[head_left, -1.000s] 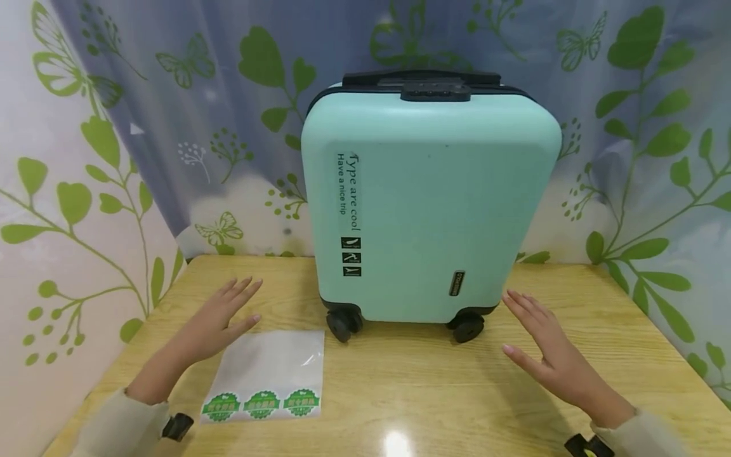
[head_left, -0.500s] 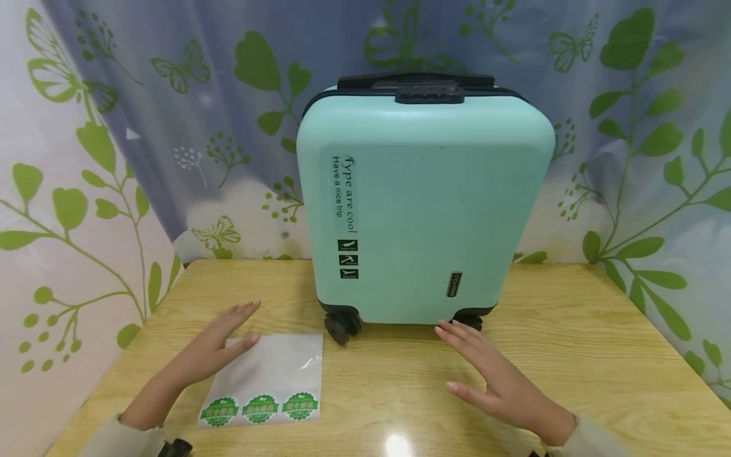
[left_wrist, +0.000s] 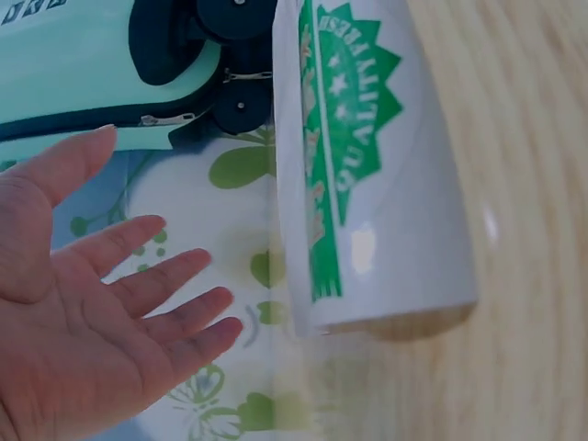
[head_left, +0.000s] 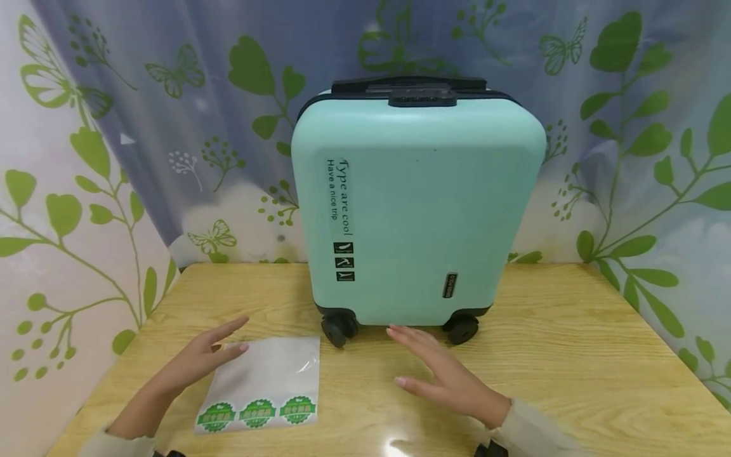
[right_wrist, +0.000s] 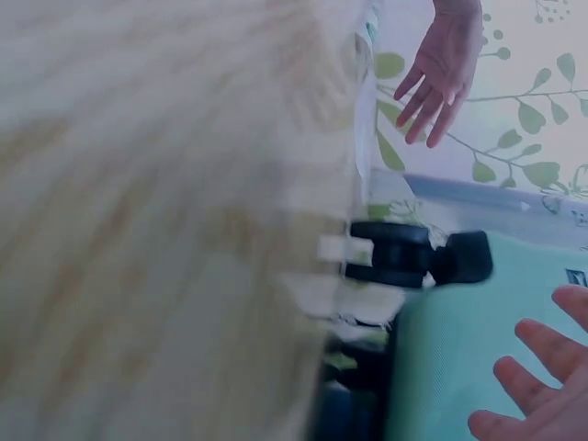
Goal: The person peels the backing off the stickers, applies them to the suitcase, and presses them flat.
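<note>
A clear plastic sheet or flat bag [head_left: 268,362] with green round labels along its near edge lies on the table's left side. My left hand [head_left: 185,368] hovers by its left edge, fingers extended and holding nothing; the left wrist view shows that palm [left_wrist: 101,340] with spread fingers. In front of the suitcase, my right hand [head_left: 448,374] is held above the table with fingers straight and nothing in it. The mint-green suitcase [head_left: 417,222] stands upright on black wheels [head_left: 339,327] behind both hands, apart from them.
The wooden table [head_left: 571,355] runs back to a patterned curtain [head_left: 228,127] with green leaves and butterflies. The suitcase's black top handle [head_left: 408,86] is folded down near the curtain.
My right hand has moved left, from beside the suitcase's right wheel to in front of its middle. The left hand has sunk slightly lower in view. The sheet and suitcase stay put.
</note>
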### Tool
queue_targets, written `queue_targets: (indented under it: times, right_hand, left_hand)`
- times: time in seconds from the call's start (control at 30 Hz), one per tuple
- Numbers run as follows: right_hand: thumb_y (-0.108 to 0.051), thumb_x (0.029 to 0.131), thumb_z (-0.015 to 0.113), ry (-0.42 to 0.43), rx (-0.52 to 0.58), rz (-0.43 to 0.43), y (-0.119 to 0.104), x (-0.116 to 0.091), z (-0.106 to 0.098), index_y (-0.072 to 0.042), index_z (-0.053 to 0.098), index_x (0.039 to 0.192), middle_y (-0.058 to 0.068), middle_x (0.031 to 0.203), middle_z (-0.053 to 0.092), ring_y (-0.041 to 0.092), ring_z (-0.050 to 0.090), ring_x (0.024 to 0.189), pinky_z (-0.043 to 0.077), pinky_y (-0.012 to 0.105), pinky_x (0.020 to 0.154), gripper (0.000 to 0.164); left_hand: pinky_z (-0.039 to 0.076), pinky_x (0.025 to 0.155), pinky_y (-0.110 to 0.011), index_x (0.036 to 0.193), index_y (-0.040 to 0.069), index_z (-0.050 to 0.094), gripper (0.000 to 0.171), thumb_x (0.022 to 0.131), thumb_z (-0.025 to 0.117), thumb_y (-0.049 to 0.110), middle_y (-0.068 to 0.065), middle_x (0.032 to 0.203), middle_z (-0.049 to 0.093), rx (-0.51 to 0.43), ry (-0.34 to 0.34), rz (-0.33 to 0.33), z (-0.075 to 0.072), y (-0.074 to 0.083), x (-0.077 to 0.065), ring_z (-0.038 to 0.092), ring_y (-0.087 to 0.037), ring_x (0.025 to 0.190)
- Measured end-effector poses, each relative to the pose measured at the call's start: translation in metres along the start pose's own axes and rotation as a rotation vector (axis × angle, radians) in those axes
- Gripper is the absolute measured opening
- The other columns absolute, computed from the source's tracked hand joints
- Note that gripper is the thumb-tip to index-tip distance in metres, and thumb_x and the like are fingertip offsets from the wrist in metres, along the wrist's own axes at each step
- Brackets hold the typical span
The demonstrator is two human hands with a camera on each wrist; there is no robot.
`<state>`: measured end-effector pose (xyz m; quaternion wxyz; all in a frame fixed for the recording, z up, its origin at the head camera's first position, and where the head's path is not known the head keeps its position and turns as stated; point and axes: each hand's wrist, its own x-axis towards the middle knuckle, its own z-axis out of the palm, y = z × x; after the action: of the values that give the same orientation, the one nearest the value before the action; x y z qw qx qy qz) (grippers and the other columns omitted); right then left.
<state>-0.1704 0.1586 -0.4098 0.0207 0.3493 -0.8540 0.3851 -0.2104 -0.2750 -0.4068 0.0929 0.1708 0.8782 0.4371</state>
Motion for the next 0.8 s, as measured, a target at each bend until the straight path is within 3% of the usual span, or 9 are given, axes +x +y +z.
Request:
queue_targets:
  times: [0.23,0.57,0.8]
  right_hand:
    - [-0.029,0.094,0.059,-0.117,0.161,0.07,-0.001,0.023,0.025,-0.018,0.03,0.148,0.006,0.152,0.03,0.03,0.028,0.138,0.026,0.06,0.105,0.062]
    - [-0.03,0.093,0.061,-0.227,0.406,0.207,-0.007,0.054,0.06,-0.018,0.035,0.147,-0.004,0.149,0.036,0.025,0.033,0.136,0.028,0.054,0.107,0.061]
    - [-0.019,0.09,0.065,-0.189,0.604,0.294,-0.009,0.072,0.083,-0.013,0.045,0.14,0.002,0.143,0.045,0.026,0.042,0.13,0.034,0.045,0.106,0.055]
  left_hand:
    - [0.034,0.097,-0.062,0.144,-0.003,0.032,0.064,0.095,0.055,0.031,-0.028,0.145,0.034,-0.041,-0.002,-0.097,-0.004,-0.008,-0.001,0.027,-0.051,0.132]
    - [0.036,0.101,-0.053,0.14,-0.003,0.038,0.059,0.094,0.058,0.028,-0.023,0.142,0.041,-0.173,0.015,-0.164,0.0,-0.016,0.0,0.037,-0.042,0.13]
    - [0.041,0.092,-0.02,0.139,-0.004,0.041,0.054,0.094,0.059,0.021,-0.021,0.14,0.045,-0.304,0.022,-0.171,0.0,-0.023,0.0,0.046,-0.028,0.126]
